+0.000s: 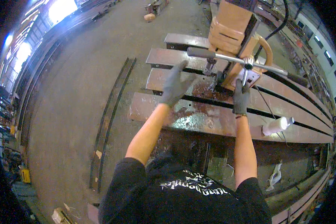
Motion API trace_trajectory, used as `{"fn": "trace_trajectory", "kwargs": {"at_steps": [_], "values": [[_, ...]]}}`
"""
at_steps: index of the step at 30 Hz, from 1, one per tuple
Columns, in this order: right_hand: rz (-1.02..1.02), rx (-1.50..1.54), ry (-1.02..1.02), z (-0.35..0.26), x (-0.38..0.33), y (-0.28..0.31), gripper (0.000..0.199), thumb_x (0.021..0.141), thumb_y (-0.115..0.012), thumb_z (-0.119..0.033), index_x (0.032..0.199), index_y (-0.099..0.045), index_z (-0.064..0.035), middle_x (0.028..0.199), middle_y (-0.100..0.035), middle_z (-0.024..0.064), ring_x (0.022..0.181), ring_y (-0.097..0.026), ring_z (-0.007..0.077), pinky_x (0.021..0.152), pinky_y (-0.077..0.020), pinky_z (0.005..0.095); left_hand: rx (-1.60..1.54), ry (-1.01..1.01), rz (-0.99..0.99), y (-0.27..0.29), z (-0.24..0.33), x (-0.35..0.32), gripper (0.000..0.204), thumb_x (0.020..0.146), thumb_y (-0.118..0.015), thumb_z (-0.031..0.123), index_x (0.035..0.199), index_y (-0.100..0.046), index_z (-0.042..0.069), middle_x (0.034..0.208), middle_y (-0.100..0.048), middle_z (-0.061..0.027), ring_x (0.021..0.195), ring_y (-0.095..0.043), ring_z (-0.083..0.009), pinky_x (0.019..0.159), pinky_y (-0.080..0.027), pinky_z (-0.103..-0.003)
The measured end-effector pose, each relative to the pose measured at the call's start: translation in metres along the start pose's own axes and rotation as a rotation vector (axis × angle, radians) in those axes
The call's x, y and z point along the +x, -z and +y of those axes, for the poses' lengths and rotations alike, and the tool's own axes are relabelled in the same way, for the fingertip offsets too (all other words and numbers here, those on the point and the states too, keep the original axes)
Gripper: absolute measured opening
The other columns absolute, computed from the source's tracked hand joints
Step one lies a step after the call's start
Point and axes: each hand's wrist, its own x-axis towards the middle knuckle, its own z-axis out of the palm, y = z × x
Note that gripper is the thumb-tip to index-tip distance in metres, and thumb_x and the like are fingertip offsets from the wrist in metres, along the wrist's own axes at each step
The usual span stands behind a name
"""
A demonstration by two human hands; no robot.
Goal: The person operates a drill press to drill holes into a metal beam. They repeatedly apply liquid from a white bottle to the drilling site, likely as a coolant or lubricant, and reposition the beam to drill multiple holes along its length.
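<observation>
An orange magnetic drill press [233, 33] stands on rusty steel beams [198, 115] that lie side by side in front of me. Its feed handle has long metal spokes with dark grips [203, 53]. My left hand [175, 85], in a grey glove, hovers with fingers apart just below the left spoke grip, over a wet patch on the beam. My right hand [241, 97], also gloved, reaches up to the lower spoke near the handle hub [247, 63] and touches the drill's base area; whether it grips is unclear.
A white plastic bottle [277, 125] lies on the nearest beam to the right. A black cable [272, 31] runs from the drill to the back right. Long flat steel bars [110, 119] lie on the concrete floor at left. Crumpled white scrap [274, 177] sits below the beams.
</observation>
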Motion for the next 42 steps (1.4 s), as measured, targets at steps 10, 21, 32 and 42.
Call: {"fn": "trace_trajectory", "kwargs": {"at_steps": [10,21,32,42], "values": [[0.04,-0.201,-0.071,-0.016,-0.003,-0.003,0.034,0.104,-0.063,-0.035,0.106,-0.067,-0.0011,0.076,-0.054,-0.0026,0.068,-0.043,0.0082,0.057,-0.0337,0.0291,-0.57,-0.092,-0.302,-0.092,-0.024,0.106,0.084,0.081,-0.084,0.03,0.147,-0.047,-0.005,0.132,-0.066,-0.019,0.119,-0.066,-0.0242,0.1,-0.054,-0.036],[0.094,-0.168,-0.095,-0.009,-0.006,-0.011,0.039,0.101,-0.067,-0.036,0.117,-0.072,-0.0007,0.093,-0.069,0.0032,0.082,-0.059,0.0127,0.074,-0.0484,0.0299,-0.776,0.087,-0.515,-0.099,-0.032,0.141,0.065,0.076,-0.085,0.018,0.131,-0.056,-0.003,0.111,-0.07,-0.0099,0.095,-0.067,-0.0161,0.08,-0.057,-0.032],[0.122,-0.331,-0.13,-0.022,-0.008,-0.003,0.047,0.1,-0.064,-0.045,0.118,-0.07,-0.0022,0.093,-0.075,0.014,0.085,-0.07,0.0236,0.079,-0.0537,0.0379,-0.238,-0.081,-0.661,-0.122,-0.045,0.152,0.058,0.081,-0.086,0.017,0.128,-0.058,-0.001,0.118,-0.071,-0.008,0.104,-0.067,-0.0185,0.089,-0.056,-0.034],[0.137,-0.416,-0.073,-0.042,-0.013,0.001,0.042,0.101,-0.061,-0.043,0.118,-0.066,-0.0044,0.101,-0.072,0.0266,0.094,-0.071,0.0422,0.081,-0.0543,0.0489,-0.386,-0.163,-0.703,-0.095,-0.038,0.131,0.057,0.086,-0.08,0.011,0.135,-0.053,0.001,0.126,-0.066,-0.011,0.113,-0.061,-0.0233,0.101,-0.049,-0.037]]}}
